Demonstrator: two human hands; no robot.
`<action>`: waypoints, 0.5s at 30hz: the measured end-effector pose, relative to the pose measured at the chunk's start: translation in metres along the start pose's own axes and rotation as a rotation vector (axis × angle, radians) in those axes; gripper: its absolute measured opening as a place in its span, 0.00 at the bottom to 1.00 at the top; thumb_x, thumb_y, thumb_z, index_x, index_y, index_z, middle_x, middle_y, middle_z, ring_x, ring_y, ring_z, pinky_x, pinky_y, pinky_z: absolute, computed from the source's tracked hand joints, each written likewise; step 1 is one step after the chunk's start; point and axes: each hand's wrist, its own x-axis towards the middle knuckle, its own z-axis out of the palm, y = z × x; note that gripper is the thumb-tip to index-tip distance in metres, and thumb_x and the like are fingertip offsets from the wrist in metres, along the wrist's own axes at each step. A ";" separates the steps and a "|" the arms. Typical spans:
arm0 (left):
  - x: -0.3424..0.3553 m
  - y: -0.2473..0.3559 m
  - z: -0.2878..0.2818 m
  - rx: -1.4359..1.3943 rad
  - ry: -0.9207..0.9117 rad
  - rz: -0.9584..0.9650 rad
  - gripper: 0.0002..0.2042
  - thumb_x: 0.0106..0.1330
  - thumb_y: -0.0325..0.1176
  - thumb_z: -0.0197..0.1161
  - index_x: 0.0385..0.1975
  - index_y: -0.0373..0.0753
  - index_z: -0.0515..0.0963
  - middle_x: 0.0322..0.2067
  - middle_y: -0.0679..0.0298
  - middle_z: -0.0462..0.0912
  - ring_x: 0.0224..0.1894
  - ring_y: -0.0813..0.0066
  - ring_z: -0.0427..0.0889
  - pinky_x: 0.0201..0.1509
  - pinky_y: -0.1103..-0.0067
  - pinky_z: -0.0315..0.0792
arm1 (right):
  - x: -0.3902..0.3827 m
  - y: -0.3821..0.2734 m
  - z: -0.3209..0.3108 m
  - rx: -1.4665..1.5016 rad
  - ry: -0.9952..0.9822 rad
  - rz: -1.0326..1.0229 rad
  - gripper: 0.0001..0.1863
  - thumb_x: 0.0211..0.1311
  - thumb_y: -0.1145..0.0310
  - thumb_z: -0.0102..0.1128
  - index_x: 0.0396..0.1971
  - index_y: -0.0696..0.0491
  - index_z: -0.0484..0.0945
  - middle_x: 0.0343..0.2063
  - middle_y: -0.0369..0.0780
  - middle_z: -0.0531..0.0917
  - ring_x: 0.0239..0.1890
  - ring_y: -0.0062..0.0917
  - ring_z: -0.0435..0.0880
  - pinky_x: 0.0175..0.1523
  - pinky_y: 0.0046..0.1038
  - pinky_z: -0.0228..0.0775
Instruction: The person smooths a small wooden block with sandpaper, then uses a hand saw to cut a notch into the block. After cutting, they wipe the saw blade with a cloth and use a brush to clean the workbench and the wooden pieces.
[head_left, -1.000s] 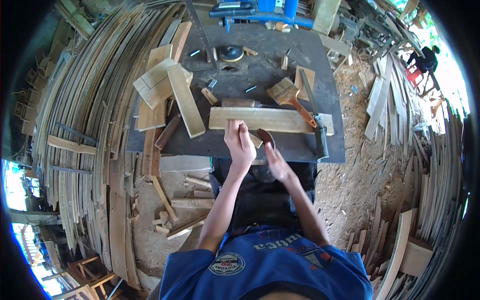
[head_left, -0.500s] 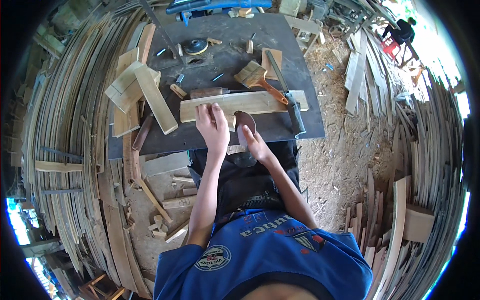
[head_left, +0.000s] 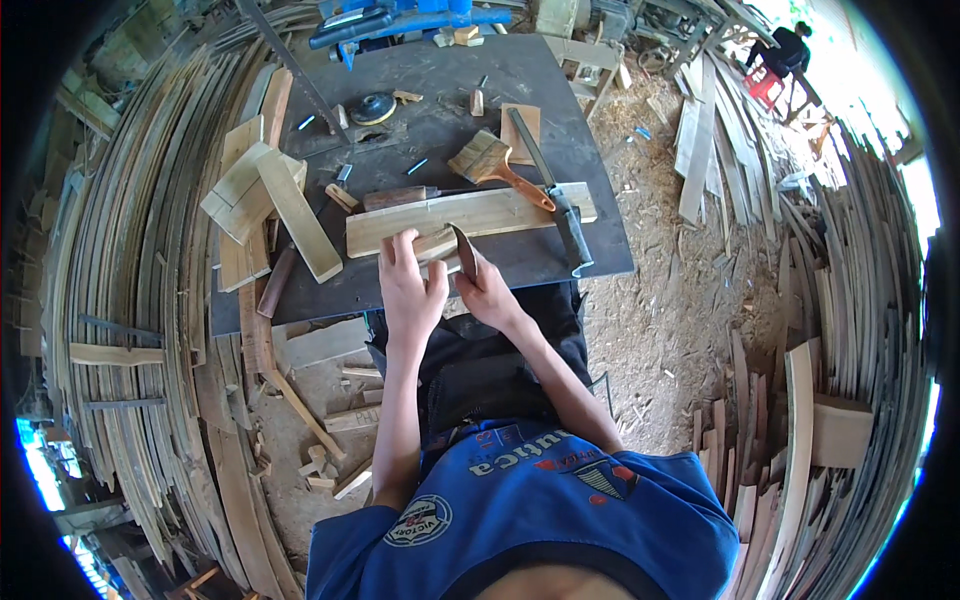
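Observation:
My left hand [head_left: 408, 290] grips a small pale wood block [head_left: 436, 244] between fingers and thumb, just above the table's near edge. Pinched in my right hand [head_left: 487, 295] is a thin dark disc with a curved edge [head_left: 463, 250], probably a sanding disc, seen nearly edge-on against the block's right end. Right behind both hands a long wooden board [head_left: 470, 215] lies across the dark table [head_left: 400, 165]. A wooden-handled tool [head_left: 395, 198] rests along the board's far side. A wide paintbrush [head_left: 500, 170] and a long metal clamp [head_left: 560, 215] lie over its right part.
Wood pieces [head_left: 300, 215] overlap the table's left edge beside a wooden handle [head_left: 277, 282]. Farther back are a round black pad [head_left: 373, 108] and a blue tool [head_left: 410, 25]. Stacked planks [head_left: 140, 230] line both sides. Offcuts litter the floor. A person [head_left: 785, 52] sits at far right.
The disc has turned from showing its face to nearly edge-on, and my right hand has moved left, closer to my left hand. The whole view has shifted slightly.

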 end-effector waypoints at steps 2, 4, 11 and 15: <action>-0.002 0.002 -0.001 0.047 0.027 0.028 0.18 0.48 0.21 0.53 0.42 0.34 0.64 0.37 0.46 0.70 0.41 0.45 0.70 0.44 0.62 0.65 | 0.005 -0.026 -0.003 -0.045 0.039 -0.080 0.36 0.42 0.83 0.41 0.59 0.59 0.54 0.54 0.56 0.64 0.58 0.48 0.61 0.59 0.33 0.56; -0.001 0.003 -0.004 0.011 -0.035 0.030 0.18 0.47 0.21 0.53 0.40 0.35 0.66 0.36 0.47 0.71 0.40 0.46 0.70 0.43 0.61 0.65 | 0.008 -0.038 -0.008 -0.083 0.067 -0.182 0.33 0.47 0.81 0.44 0.59 0.59 0.55 0.54 0.55 0.64 0.58 0.45 0.62 0.59 0.32 0.55; -0.007 0.008 -0.014 -0.252 -0.273 -0.059 0.14 0.41 0.25 0.64 0.30 0.34 0.72 0.29 0.57 0.76 0.30 0.63 0.79 0.35 0.74 0.72 | 0.004 -0.032 -0.008 0.453 0.139 0.080 0.24 0.61 0.69 0.47 0.56 0.61 0.59 0.55 0.45 0.67 0.58 0.26 0.64 0.60 0.25 0.52; -0.021 0.007 -0.005 -0.177 -0.231 0.023 0.19 0.40 0.28 0.69 0.33 0.35 0.71 0.29 0.58 0.74 0.30 0.66 0.77 0.34 0.75 0.71 | -0.002 -0.023 -0.005 0.471 0.198 0.076 0.24 0.59 0.72 0.46 0.56 0.63 0.60 0.54 0.45 0.67 0.58 0.28 0.64 0.60 0.27 0.53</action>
